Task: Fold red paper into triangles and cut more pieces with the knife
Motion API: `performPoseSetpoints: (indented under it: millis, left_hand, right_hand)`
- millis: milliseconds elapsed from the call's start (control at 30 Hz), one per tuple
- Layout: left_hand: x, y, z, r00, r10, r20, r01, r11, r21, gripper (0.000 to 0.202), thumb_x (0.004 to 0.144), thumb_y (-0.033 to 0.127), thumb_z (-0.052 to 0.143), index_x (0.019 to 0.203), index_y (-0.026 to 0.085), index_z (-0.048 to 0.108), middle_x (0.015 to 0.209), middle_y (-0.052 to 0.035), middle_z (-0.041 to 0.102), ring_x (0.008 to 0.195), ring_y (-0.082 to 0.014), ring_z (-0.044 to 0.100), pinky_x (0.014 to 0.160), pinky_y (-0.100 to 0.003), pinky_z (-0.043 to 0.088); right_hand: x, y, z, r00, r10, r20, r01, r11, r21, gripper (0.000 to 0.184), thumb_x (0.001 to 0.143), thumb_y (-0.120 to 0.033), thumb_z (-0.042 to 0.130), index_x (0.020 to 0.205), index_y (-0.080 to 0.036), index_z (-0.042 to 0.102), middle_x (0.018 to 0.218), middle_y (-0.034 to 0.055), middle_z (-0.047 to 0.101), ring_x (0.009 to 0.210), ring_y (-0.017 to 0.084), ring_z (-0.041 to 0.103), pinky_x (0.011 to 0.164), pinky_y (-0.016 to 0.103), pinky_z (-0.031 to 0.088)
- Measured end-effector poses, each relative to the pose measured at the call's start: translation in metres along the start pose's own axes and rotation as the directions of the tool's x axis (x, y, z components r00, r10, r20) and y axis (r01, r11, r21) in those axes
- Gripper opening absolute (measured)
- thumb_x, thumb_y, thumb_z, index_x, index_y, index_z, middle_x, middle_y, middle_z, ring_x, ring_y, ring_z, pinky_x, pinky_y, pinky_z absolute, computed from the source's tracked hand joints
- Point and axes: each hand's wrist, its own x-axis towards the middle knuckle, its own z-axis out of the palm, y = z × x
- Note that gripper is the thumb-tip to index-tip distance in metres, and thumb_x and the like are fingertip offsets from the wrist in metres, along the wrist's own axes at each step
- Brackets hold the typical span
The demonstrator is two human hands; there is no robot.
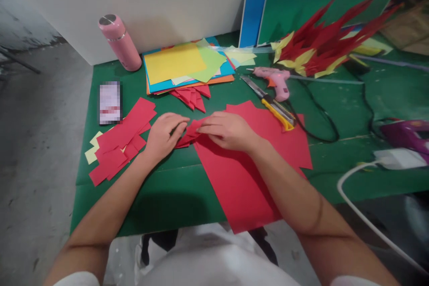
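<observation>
1. Right hand (231,130): fingers closed on a small, folded piece of red paper (193,130), which lies between the two hands at the left corner of the large, flat red paper sheets (234,187).
2. Left hand (167,133): curled at the piece's left end; whether thumb and fingers pinch or merely steady it cannot be told.
3. Handling (judged): the piece should be very light, thin and fairly stiff along its folds, with little tendency to slip; a hard squeeze would crease it and bend its points. The layered fold offers the firmest hold, the flat edges a lighter one.
4. Near surroundings: loose rectangular red paper strips (125,136) lie left of the left hand; pointed, folded red paper pieces (191,97) lie beyond both hands.
5. Outer field: a yellow-and-black box cutter (276,111) rests partly over the red sheets, its blade exposed, near a pink plastic glue gun (276,79) on the green tabletop (181,183).
</observation>
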Motion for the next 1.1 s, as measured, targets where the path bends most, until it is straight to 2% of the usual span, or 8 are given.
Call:
performPoseSetpoints:
  millis: [67,167,267,367,533,667,933,1100]
  left_hand:
    - [0.012,-0.003,0.003,0.998,0.064,-0.022,-0.063,0.997,0.055,0.028,0.097,0.025,0.048,0.117,0.018,0.067,0.121,-0.0086,0.071,0.122,-0.0228,0.06,0.106,-0.041,0.045]
    - [0.032,-0.01,0.017,0.98,0.144,0.138,-0.163,0.977,0.14,0.042,0.093,0.01,0.043,0.129,0.022,0.061,0.141,-0.0073,0.059,0.142,-0.025,0.04,0.112,-0.047,0.037]
    - [0.05,-0.014,0.034,0.938,0.16,0.307,-0.234,0.946,0.222,0.037,0.092,0.011,0.046,0.116,0.027,0.069,0.145,-0.0058,0.055,0.143,-0.0303,0.038,0.113,-0.055,0.031]
    - [0.064,-0.014,0.041,0.921,0.17,0.351,-0.275,0.921,0.277,0.027,0.091,0.016,0.052,0.106,0.026,0.072,0.148,-0.007,0.051,0.141,-0.0331,0.038,0.111,-0.057,0.031]
    - [0.079,-0.013,0.039,0.937,0.188,0.294,-0.272,0.921,0.278,0.022,0.081,0.014,0.061,0.101,0.022,0.066,0.141,-0.0098,0.055,0.132,-0.0321,0.047,0.105,-0.052,0.037]
    - [0.087,-0.018,0.046,0.958,0.191,0.212,-0.238,0.944,0.227,0.024,0.086,0.008,0.046,0.099,0.019,0.063,0.131,-0.0117,0.06,0.12,-0.0272,0.055,0.099,-0.044,0.043]
    - [0.1,-0.031,0.052,0.998,0.056,0.018,-0.057,0.995,0.077,0.033,0.091,0.019,0.05,0.122,0.014,0.061,0.13,-0.0142,0.063,0.124,-0.025,0.056,0.109,-0.042,0.042]
    - [0.098,-0.028,0.053,0.998,0.011,0.067,-0.013,0.999,0.031,0.03,0.096,0.019,0.044,0.113,0.017,0.068,0.119,-0.0084,0.072,0.112,-0.0215,0.065,0.1,-0.038,0.048]
  right_hand:
    - [0.001,-0.002,0.0,0.999,-0.05,0.02,0.052,0.995,-0.08,0.029,0.096,-0.014,0.045,0.104,-0.018,0.072,0.096,0.0049,0.076,0.082,0.018,0.062,0.069,0.032,0.046]
    - [0.003,-0.006,0.0,0.994,-0.095,0.046,0.101,0.984,-0.144,0.029,0.097,-0.015,0.044,0.104,-0.018,0.072,0.093,0.0047,0.075,0.08,0.017,0.059,0.067,0.031,0.043]
    - [0.003,-0.007,-0.003,0.995,-0.068,0.073,0.08,0.983,-0.163,0.03,0.097,-0.015,0.042,0.101,-0.018,0.072,0.092,0.0051,0.074,0.084,0.018,0.057,0.069,0.031,0.041]
    - [0.001,-0.006,-0.008,0.992,-0.009,0.122,0.032,0.982,-0.188,0.031,0.097,-0.015,0.042,0.099,-0.019,0.073,0.088,0.0061,0.072,0.081,0.018,0.054,0.065,0.031,0.038]
    - [-0.003,0.003,-0.013,0.991,0.06,0.12,-0.03,0.971,-0.238,0.032,0.094,-0.014,0.042,0.1,-0.017,0.073,0.085,0.0074,0.07,0.075,0.019,0.05,0.062,0.033,0.035]
    - [-0.006,0.012,-0.014,0.975,0.189,0.12,-0.153,0.954,-0.259,0.033,0.091,-0.012,0.043,0.098,-0.018,0.074,0.09,0.0087,0.069,0.078,0.021,0.05,0.065,0.034,0.037]
    - [-0.006,0.02,-0.015,0.904,0.421,0.069,-0.376,0.862,-0.34,0.041,0.091,-0.009,0.039,0.119,-0.014,0.068,0.1,0.0143,0.062,0.089,0.027,0.046,0.069,0.039,0.037]
    - [-0.005,0.026,0.002,0.856,0.514,0.064,-0.452,0.802,-0.39,0.045,0.094,-0.012,0.031,0.13,-0.009,0.058,0.102,0.0186,0.059,0.088,0.03,0.047,0.068,0.04,0.036]
